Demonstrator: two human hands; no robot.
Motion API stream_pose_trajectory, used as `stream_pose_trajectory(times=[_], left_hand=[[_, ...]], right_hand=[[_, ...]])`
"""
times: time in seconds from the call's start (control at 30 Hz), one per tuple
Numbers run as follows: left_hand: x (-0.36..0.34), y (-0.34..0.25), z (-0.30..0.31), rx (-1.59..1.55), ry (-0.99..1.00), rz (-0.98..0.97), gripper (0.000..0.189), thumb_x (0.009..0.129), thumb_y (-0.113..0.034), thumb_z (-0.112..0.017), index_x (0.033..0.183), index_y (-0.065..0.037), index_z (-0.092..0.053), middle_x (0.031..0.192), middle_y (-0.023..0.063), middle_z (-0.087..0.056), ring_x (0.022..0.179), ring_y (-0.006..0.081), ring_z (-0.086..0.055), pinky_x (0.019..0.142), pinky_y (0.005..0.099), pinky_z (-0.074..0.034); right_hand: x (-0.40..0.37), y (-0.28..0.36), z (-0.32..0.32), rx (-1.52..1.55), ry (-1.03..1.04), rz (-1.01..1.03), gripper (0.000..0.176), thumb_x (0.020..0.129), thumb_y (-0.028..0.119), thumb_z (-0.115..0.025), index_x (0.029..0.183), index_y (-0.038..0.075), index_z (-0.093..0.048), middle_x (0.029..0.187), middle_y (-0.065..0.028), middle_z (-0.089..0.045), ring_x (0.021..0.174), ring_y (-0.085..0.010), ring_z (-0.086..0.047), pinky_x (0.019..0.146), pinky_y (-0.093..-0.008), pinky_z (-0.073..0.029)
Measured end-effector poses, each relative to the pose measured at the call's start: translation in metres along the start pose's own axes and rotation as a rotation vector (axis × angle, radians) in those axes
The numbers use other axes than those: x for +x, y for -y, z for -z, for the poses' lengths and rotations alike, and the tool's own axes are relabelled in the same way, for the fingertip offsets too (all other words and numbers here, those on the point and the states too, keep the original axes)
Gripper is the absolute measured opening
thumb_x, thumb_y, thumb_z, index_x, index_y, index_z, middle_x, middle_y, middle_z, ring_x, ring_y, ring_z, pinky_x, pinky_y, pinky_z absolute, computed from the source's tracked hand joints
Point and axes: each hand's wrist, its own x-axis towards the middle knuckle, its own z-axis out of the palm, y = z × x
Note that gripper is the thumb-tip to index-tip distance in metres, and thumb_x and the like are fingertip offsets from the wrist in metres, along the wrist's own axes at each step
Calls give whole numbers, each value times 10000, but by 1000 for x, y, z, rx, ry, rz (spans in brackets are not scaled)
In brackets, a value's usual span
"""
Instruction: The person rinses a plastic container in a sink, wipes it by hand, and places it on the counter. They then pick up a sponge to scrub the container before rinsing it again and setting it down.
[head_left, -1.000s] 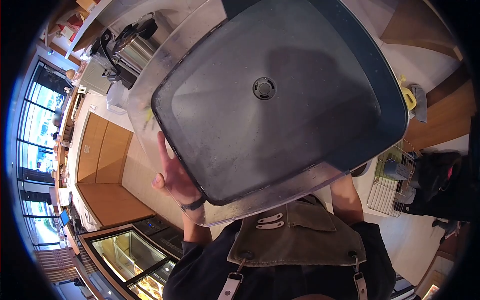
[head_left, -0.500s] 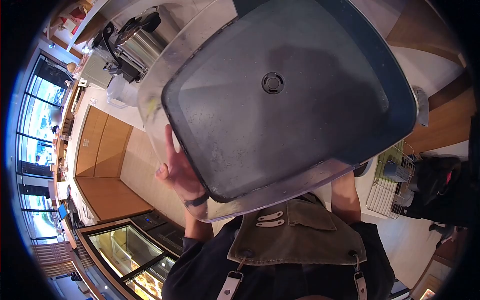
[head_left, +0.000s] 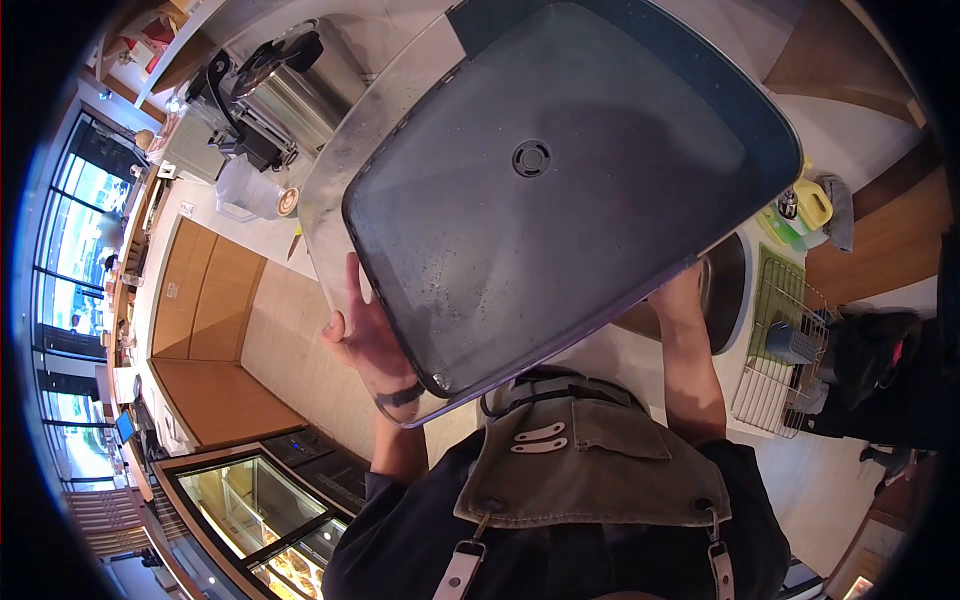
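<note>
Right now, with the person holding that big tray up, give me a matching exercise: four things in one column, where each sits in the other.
Things:
1. left hand
2. right hand
3. yellow bottle
4. steel urn

Places:
A. top left of the view
B. right edge of the tray
C. left edge of the tray
D. beside the sink

Pairs: 1-C, 2-B, 3-D, 4-A

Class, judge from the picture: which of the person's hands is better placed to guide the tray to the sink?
Right, probably. The right hand holds the tray at the edge beside the sink; the left hand holds the opposite edge, on the side away from it.
</note>
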Motion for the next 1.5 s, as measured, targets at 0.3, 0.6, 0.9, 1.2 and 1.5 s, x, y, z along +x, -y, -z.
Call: stream_pose_trajectory(times=[0.3, 0.6, 0.9, 1.2, 1.5], left_hand=[[-6, 11, -17, -47, -80, 138, 1050, 838, -669, -473, 1633, -67, -144, 1572, 274, -340, 1428, 392, -380, 1180, 485, -304], [-3, 23, -14, -79, -109, 66, 1013, 841, -611, -539, 1612, -48, -199, 1554, 280, -361, 1402, 384, -419, 1165, 473, -327], [11, 15, 13, -189, -156, 332, 921, 841, -613, -559, 1523, -31, -350, 1485, 225, -469, 1316, 368, -483, 1147, 465, -348], [52, 1, 25, -579, 302, 614, 683, 997, -394, -551, 1511, 12, -357, 1529, 241, -359, 1258, 447, -530, 1067, 452, -521], [103, 74, 32, -820, 625, 1318, 621, 1027, -322, -524, 1555, -55, -337, 1475, 203, -387, 979, 314, -631, 812, 341, -581]], right_hand=[[-19, -33, -30, -53, 60, 154, 176, 1022, 156, -589, 1162, 52, -608, 1056, -9, -657, 919, -93, -612, 781, -252, -506], [-6, -46, -19, -149, 76, 113, 149, 1032, 164, -599, 1134, 56, -604, 1032, 5, -665, 932, -76, -611, 791, -236, -490], [28, -7, -21, -118, 251, -62, 424, 1031, 108, -584, 1417, 21, -433, 1284, -94, -601, 1212, -167, -572, 1009, -324, -472], [158, 79, -36, -361, 124, 566, 621, 948, 124, -705, 1506, 90, -435, 1472, -103, -518, 1396, -242, -455, 1145, -396, -382], [109, 210, -86, -843, 233, 874, 722, 852, 508, -761, 1437, 144, -546, 1422, -162, -537, 1351, -346, -440, 1119, -473, -357]])
